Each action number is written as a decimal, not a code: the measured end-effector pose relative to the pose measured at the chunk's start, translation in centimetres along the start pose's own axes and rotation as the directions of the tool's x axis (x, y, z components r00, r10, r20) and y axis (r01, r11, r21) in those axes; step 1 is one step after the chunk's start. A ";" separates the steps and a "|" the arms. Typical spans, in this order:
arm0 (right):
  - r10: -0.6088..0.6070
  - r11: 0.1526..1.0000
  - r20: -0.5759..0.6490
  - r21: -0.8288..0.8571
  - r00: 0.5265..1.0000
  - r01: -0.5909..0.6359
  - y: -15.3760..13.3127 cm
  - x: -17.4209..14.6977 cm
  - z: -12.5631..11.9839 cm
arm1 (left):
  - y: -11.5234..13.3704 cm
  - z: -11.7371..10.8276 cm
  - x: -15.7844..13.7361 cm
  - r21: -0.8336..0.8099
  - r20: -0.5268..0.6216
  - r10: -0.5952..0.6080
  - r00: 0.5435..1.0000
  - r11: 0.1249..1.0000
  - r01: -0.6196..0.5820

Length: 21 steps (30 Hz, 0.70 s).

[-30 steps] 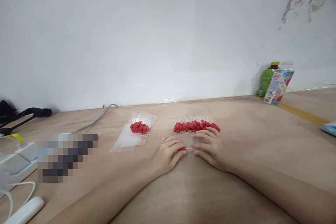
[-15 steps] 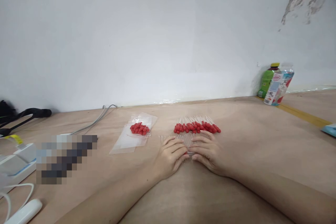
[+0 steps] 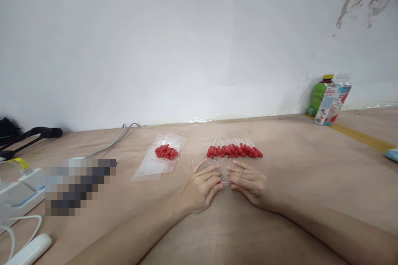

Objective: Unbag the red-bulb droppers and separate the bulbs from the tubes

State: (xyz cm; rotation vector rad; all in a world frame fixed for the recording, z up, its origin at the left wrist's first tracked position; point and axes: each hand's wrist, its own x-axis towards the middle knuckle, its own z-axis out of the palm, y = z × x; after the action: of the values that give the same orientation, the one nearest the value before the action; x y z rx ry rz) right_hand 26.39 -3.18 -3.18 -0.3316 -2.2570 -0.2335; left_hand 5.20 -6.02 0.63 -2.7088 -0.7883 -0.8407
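A row of thin clear tubes (image 3: pixel 226 169) lies on the table under and between my hands. My left hand (image 3: pixel 202 184) has its fingers curled over the tubes' left part. A bit of red bulb (image 3: pixel 219 182) shows between its thumb and index finger; the rest of it is hidden. On the right part of the row lies my right hand (image 3: pixel 250 183), fingers stretched over the tubes and thumb near their front ends. Just behind, several tubes with red bulbs (image 3: pixel 233 150) lie side by side, bulbs toward me.
To the left, a pile of red bulbs (image 3: pixel 166 152) sits on clear plastic bags (image 3: pixel 152 169). A power strip (image 3: pixel 34 184) with cables and a blurred-out object are farther left. Two bottles (image 3: pixel 331 101) stand by the wall at the right, near yellow tape (image 3: pixel 357 134).
My right hand has drawn slightly back and right, uncovering more of the tubes between the hands. The left hand stays nearly in place. The whole view has shifted slightly.
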 end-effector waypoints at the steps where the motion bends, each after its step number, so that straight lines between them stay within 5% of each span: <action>1: -0.001 1.000 -0.002 0.004 1.000 0.001 0.0 -0.1 0.0 | 0.0 -0.1 -0.1 -0.007 0.006 0.002 1.000 1.000 -0.002; 5: 0.037 0.999 -0.042 0.016 0.998 -0.036 0.1 -0.5 -1.2 | -0.3 -0.2 -0.7 -0.039 -0.009 -0.009 1.000 0.999 0.008; 7: 0.147 0.989 -0.076 -0.003 0.986 -0.148 0.5 -0.8 -2.1 | -0.9 -0.5 -1.1 -0.043 -0.040 -0.072 0.997 0.997 0.070; 11: 0.455 0.871 -0.162 -0.123 0.876 -0.475 1.4 -1.5 -3.2 | -3.6 -2.0 -1.0 -0.042 -0.174 -0.279 0.944 0.960 0.276; 13: 0.518 0.819 -0.175 -0.183 0.837 -0.544 1.6 -1.8 -3.2 | -6.0 -3.5 -0.6 -0.034 -0.221 -0.450 0.865 0.890 0.454; 15: 0.540 0.798 -0.160 -0.216 0.826 -0.563 1.6 -2.0 -3.0 | -9.0 -5.3 -0.4 -0.013 -0.232 -0.687 0.689 0.710 0.704; 21: 0.574 0.788 -0.084 -0.213 0.815 -0.577 1.2 -1.5 -3.1 | -16.3 -8.9 -2.1 -0.028 -0.132 -0.883 0.450 0.457 0.889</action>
State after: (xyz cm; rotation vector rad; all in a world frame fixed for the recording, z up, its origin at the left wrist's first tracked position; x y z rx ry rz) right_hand 29.88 -3.17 -2.25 -1.1196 -2.0008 -0.1684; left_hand -9.29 3.82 7.22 -1.9815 -2.2482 -1.1044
